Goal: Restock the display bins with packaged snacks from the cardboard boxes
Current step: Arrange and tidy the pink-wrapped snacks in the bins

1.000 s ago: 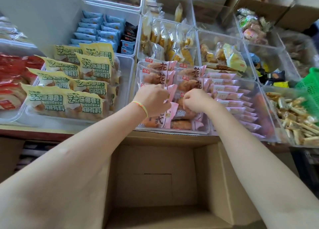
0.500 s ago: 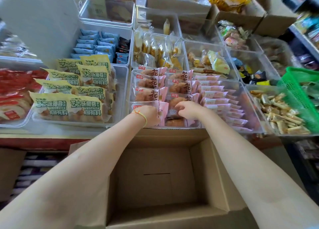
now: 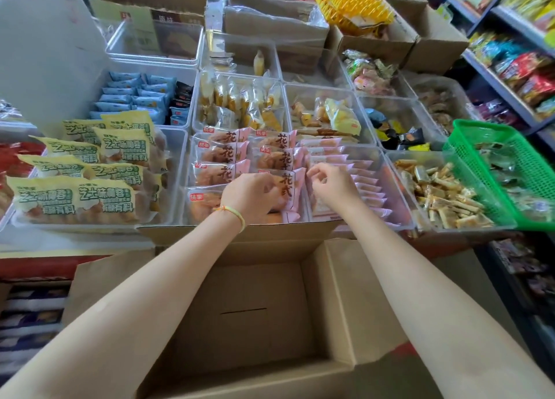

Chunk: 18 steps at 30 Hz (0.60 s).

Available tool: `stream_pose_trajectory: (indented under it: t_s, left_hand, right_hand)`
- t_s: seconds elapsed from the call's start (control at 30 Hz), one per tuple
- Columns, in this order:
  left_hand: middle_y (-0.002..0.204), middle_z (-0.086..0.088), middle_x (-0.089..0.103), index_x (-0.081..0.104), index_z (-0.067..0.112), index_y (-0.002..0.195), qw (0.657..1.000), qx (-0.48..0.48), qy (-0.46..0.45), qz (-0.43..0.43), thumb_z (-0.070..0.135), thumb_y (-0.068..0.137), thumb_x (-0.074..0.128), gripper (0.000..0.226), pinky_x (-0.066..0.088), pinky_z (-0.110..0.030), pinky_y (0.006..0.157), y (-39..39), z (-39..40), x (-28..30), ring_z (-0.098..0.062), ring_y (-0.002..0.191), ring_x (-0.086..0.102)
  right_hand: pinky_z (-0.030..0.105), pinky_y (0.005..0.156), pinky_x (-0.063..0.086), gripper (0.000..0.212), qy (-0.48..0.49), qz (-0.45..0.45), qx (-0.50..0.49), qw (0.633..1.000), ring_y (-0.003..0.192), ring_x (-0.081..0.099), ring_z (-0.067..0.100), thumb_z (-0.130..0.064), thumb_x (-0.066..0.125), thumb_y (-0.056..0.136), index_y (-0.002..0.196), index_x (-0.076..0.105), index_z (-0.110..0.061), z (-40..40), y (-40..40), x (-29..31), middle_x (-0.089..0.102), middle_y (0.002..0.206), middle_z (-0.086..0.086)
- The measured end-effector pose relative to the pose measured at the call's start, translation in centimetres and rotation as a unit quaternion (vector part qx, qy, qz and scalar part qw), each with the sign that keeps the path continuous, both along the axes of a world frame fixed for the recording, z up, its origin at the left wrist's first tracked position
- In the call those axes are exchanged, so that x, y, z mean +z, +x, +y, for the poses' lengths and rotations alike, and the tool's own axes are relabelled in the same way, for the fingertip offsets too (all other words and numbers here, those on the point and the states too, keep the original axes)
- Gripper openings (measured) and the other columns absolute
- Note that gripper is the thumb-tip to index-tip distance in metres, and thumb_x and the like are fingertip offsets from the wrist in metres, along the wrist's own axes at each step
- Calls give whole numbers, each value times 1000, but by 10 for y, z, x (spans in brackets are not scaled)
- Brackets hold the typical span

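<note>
An open cardboard box [image 3: 252,311] stands below me, its inside bare. Beyond its far flap is a clear display bin [image 3: 186,188] filled with rows of pink bread packs [image 3: 220,152]. My left hand [image 3: 250,199], with a yellow band at the wrist, grips the left edge of the front pink pack [image 3: 289,188], which stands tilted in the bin's near right corner. My right hand [image 3: 330,185] hovers just right of that pack with fingers loosely curled and nothing in them, over a neighbouring bin of slim pink packs [image 3: 365,185].
Yellow-green snack bags [image 3: 99,170] fill the bin to the left. Blue packs [image 3: 132,98], clear-wrapped cakes [image 3: 240,104] and wrapped sweets [image 3: 441,194] fill further bins. A green basket [image 3: 480,146] sits at right, beside store shelves [image 3: 516,68]. More cardboard boxes [image 3: 270,17] stand behind.
Both hands drew back toward the bin's front edge. My right hand came off the packs and lifted to the right. The camera view has tilted up, showing more of the back boxes.
</note>
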<state>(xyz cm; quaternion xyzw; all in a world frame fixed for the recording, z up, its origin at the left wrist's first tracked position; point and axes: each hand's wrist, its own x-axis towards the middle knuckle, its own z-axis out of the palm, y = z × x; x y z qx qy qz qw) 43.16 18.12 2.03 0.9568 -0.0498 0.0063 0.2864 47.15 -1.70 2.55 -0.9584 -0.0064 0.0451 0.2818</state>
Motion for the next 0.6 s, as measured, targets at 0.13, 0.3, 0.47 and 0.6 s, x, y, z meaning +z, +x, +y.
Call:
stream_pose_trajectory:
  t_s: [0.13, 0.3, 0.47, 0.6]
  left_hand:
    - [104, -5, 71, 71, 17, 103, 998, -10, 35, 44, 31, 96, 47, 29, 49, -31, 75, 17, -57, -5, -27, 96, 63]
    - [116, -15, 67, 67, 10, 117, 984, -9, 103, 147, 26, 97, 44, 34, 51, -38, 88, 45, -128, -10, -33, 106, 61]
    - [110, -12, 68, 69, 8, 106, 960, 33, 152, 232, 29, 97, 46, 32, 46, -31, 76, 78, -181, -27, -30, 103, 63]
    - [108, -10, 67, 67, 9, 110, 943, 25, 167, 287, 29, 99, 46, 32, 44, -30, 76, 87, -205, -41, -27, 96, 62]
  right_hand:
    - [30, 75, 49, 22, -4, -28, 0, 1000, 93, 59, 18, -13, 51, 95, 110, 66, -19, -53, 17, -8, 65, 108, 1]
    - [27, 75, 40, 31, -6, 24, 8, 1000, 101, 57, 23, -13, 54, 91, 120, 61, -18, -123, 46, -36, 59, 124, 7]
    - [35, 85, 46, 68, -4, 127, 39, 991, 113, 55, 29, -25, 70, 86, 143, 35, -14, -160, 72, -65, 51, 136, 12]
    - [42, 101, 47, 92, 106, 189, 54, 975, 125, 52, 24, -33, 86, 73, 145, 30, -16, -164, 90, -90, 50, 141, 3]
